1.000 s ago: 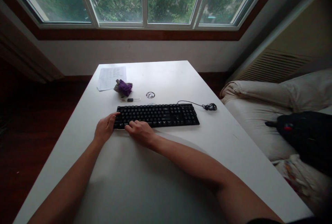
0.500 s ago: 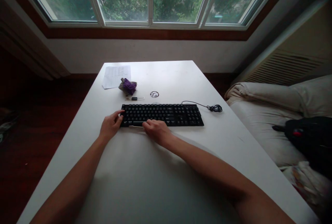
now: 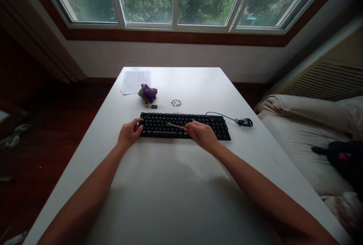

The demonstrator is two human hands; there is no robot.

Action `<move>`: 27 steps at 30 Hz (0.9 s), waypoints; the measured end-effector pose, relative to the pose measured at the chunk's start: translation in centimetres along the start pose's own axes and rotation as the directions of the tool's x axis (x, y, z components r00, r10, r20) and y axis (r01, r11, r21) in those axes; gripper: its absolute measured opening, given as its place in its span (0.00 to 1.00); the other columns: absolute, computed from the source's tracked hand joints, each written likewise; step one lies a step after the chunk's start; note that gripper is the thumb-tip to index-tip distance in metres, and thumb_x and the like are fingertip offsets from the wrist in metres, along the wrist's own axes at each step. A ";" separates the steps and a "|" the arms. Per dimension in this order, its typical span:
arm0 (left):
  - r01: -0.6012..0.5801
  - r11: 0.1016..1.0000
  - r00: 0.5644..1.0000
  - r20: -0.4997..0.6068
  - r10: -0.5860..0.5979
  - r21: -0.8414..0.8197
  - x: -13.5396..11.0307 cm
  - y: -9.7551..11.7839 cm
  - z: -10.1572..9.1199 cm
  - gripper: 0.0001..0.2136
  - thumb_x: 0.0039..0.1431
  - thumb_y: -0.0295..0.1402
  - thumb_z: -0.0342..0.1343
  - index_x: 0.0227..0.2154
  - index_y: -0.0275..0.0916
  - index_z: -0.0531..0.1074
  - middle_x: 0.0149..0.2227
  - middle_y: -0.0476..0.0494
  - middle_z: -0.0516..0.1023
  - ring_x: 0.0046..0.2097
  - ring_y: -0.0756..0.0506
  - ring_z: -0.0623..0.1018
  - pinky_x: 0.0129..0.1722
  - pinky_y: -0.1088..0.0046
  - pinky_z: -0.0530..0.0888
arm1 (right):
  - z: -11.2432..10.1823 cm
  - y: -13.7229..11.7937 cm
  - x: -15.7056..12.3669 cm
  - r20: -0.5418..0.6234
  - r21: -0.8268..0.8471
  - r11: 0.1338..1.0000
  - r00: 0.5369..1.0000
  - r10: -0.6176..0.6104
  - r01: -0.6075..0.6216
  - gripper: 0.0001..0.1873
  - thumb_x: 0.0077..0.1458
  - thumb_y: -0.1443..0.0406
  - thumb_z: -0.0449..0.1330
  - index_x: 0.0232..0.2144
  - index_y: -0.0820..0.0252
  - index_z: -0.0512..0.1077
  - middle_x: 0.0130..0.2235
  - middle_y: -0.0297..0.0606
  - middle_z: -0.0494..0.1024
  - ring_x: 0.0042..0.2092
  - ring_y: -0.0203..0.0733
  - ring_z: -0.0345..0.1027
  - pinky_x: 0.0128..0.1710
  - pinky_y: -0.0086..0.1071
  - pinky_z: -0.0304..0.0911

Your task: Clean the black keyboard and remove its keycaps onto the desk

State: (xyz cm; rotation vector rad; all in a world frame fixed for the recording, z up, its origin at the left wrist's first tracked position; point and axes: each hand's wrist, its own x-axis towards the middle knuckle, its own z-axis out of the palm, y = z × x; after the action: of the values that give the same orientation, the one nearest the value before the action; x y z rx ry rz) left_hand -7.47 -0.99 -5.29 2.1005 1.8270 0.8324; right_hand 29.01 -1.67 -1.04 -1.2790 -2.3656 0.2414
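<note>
The grip, in the head view: right hand (image 3: pixel 202 134) pinched round one end of a slim pale stick (image 3: pixel 175 126), its free tip over the keyboard (image 3: pixel 164 134), which lies on the table (image 3: pixel 159 177)! Left hand (image 3: pixel 129 134) touching the keyboard's left end, fingers bent; whether they clamp it, I can't tell. The stick looks light and stiff, well taken by its end; the keyboard looks rigid, smooth-cased, best held at its edges. Containers? Right of the keyboard, on the sofa (image 3: pixel 292 154), a black bag (image 3: pixel 347 152) by the look of it, contents hidden.
</note>
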 end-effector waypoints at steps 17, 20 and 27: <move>-0.094 0.995 0.988 -0.116 0.099 0.043 0.1 -0.1 0.4 0.17 0.63 0.36 0.54 0.54 0.43 0.71 0.50 0.41 0.73 0.51 0.40 0.75 0.55 0.61 0.72 | 3.9 -1.8 13.8 0.265 -0.135 0.989 0.964 -0.026 0.063 0.14 0.67 0.58 0.54 0.44 0.50 0.79 0.45 0.38 0.82 0.45 0.45 0.74 0.39 0.32 0.59; -0.089 0.995 0.990 -0.104 0.092 0.034 0.1 0.1 0.3 0.17 0.63 0.36 0.53 0.54 0.44 0.71 0.53 0.41 0.73 0.54 0.40 0.74 0.56 0.60 0.72 | 4.5 -3.3 14.6 0.270 -0.134 0.988 0.962 -0.033 0.072 0.15 0.68 0.58 0.53 0.45 0.51 0.79 0.47 0.39 0.82 0.46 0.46 0.74 0.39 0.32 0.59; -0.089 0.996 0.991 -0.093 0.091 0.033 -0.1 0.3 0.2 0.17 0.64 0.37 0.53 0.54 0.44 0.71 0.55 0.41 0.71 0.56 0.40 0.74 0.57 0.61 0.72 | 5.2 -4.7 15.8 0.268 -0.086 0.996 0.963 0.002 0.022 0.15 0.66 0.56 0.54 0.43 0.53 0.78 0.42 0.40 0.83 0.43 0.46 0.75 0.37 0.32 0.58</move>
State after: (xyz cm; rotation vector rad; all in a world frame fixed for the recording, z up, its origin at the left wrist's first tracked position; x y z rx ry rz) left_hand -7.09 -1.13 -5.29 2.2115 1.8122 0.9485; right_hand 15.61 9.04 0.62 -1.3486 -2.6357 0.3283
